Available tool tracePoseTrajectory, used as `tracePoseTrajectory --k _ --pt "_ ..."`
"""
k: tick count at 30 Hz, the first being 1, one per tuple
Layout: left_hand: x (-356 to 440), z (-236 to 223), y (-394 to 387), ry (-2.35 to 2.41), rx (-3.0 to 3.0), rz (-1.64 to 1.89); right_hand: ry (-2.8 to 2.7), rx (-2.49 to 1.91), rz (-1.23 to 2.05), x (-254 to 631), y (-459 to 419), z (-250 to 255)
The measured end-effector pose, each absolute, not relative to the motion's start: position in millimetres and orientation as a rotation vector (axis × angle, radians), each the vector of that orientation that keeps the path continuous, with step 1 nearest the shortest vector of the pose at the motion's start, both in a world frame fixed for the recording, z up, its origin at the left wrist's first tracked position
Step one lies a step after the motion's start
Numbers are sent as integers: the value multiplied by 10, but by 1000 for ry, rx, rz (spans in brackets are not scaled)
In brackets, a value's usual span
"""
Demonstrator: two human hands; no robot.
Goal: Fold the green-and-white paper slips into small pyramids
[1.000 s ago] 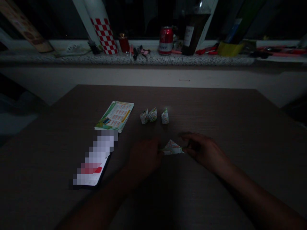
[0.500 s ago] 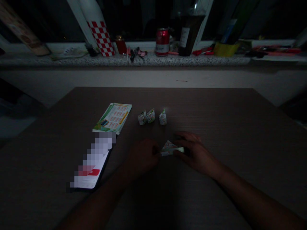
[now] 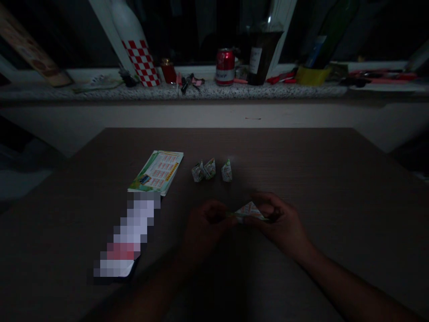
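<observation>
A small printed paper (image 3: 250, 209), folded to a triangle with a strip along its lower edge, is between my two hands over the table. My left hand (image 3: 208, 226) pinches its left end between thumb and fingers. On the other side my right hand (image 3: 281, 219) grips the right part, its thumb along the lower strip. Beyond the hands stand several small folded paper pieces: a pair touching each other (image 3: 203, 170) and a single piece (image 3: 226, 171) to their right. The dim light hides the fingertips in part.
Left of my hands lies a lit phone (image 3: 125, 237), its screen blurred out. Just behind it is a stack of printed leaflets (image 3: 157, 172). On the windowsill (image 3: 208, 91) stand a red can (image 3: 225, 67), a checkered bottle (image 3: 142, 60) and a dark cup (image 3: 261, 58).
My right hand first pressed along the paper's right edge and now grips it from the right. The paper has lifted and tilted slightly; my left hand has shifted its pinch. The folded pieces stay put.
</observation>
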State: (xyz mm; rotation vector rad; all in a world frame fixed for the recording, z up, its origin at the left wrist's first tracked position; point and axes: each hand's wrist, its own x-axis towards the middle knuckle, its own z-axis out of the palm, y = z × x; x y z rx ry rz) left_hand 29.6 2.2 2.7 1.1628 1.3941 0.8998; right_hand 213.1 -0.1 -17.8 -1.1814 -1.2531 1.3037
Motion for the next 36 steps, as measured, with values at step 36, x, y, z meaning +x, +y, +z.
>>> tracePoseTrajectory --k 36 --pt "244 70 -104 1150 1855 749 -1180 -1158 1329 2114 -130 7"
